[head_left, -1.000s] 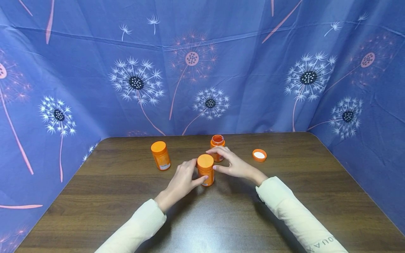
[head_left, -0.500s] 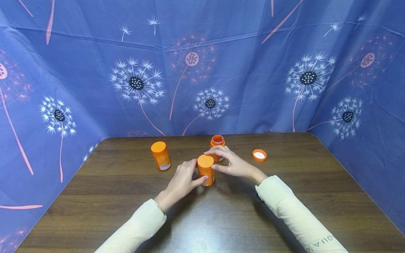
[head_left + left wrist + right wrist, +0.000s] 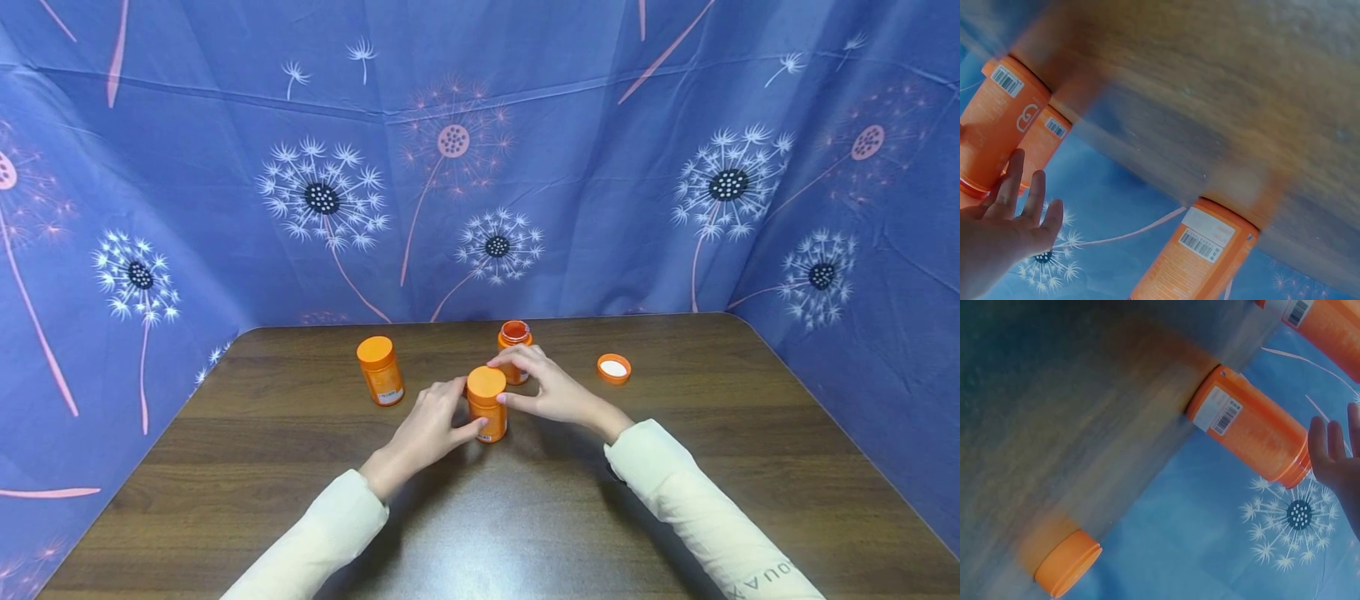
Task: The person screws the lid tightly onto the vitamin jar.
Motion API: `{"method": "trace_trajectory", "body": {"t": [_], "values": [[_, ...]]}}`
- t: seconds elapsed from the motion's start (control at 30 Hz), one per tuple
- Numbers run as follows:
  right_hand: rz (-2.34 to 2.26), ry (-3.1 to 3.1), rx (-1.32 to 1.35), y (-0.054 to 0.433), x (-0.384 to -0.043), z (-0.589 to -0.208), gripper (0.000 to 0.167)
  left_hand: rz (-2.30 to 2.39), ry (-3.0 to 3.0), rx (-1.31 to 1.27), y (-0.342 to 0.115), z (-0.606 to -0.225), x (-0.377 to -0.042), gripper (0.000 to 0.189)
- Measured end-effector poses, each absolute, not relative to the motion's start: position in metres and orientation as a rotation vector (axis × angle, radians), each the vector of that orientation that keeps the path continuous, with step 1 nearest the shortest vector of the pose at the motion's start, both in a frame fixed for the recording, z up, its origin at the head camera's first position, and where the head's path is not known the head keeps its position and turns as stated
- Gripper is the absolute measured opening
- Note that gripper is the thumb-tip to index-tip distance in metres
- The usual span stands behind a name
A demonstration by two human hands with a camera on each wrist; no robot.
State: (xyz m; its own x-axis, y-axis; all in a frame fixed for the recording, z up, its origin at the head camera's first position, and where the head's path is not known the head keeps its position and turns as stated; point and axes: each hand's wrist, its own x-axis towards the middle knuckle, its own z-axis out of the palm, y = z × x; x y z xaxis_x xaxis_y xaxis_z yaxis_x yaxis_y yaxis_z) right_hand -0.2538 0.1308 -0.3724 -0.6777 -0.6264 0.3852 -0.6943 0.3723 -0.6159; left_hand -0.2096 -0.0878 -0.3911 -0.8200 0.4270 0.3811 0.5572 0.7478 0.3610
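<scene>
In the head view, an orange jar [image 3: 492, 410] stands upright near the middle of the table. My left hand [image 3: 429, 423] holds its body from the left, thumb across the front and index finger behind. From the right, my right hand [image 3: 551, 392] pinches the jar's orange lid [image 3: 486, 382] between thumb and index finger. The other left fingers [image 3: 1036, 194] spread out loosely in the left wrist view. Several right fingers [image 3: 1335, 440] show at the right edge of the right wrist view, where the held jar is out of sight.
Just behind the right hand stands an uncapped orange jar [image 3: 514, 335], partly hidden by the fingers. A lidded orange jar [image 3: 381, 371] stands back left. To the right, a loose orange lid [image 3: 614, 368] lies with its white inside up. Blue dandelion cloth [image 3: 600, 208] hangs behind the table.
My right thumb has slid slightly left along the lid's edge, and the index finger has shifted a little on top. The left hand keeps its hold and the jars stay in place.
</scene>
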Motion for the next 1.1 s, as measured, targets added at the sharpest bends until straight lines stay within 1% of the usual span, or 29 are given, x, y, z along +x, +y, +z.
{"method": "trace_trajectory", "body": {"t": [0.37, 0.73, 0.93, 1.1], "values": [[1.159, -2.410, 1.111, 0.123, -0.247, -0.383, 0.044, -0.662, -2.649, -0.812, -0.090, -0.388, -0.212, 0.050], [1.153, -2.441, 0.978, 0.116, -0.242, -0.386, 0.047, -0.672, -2.677, -0.811, -0.091, -0.388, -0.213, 0.051], [1.186, -2.462, 0.982, 0.117, -0.243, -0.384, 0.049, -0.663, -2.681, -0.810, -0.091, -0.387, -0.212, 0.051], [1.249, -2.489, 1.049, 0.123, -0.247, -0.380, 0.052, -0.669, -2.683, -0.812, -0.091, -0.387, -0.212, 0.050]]}}
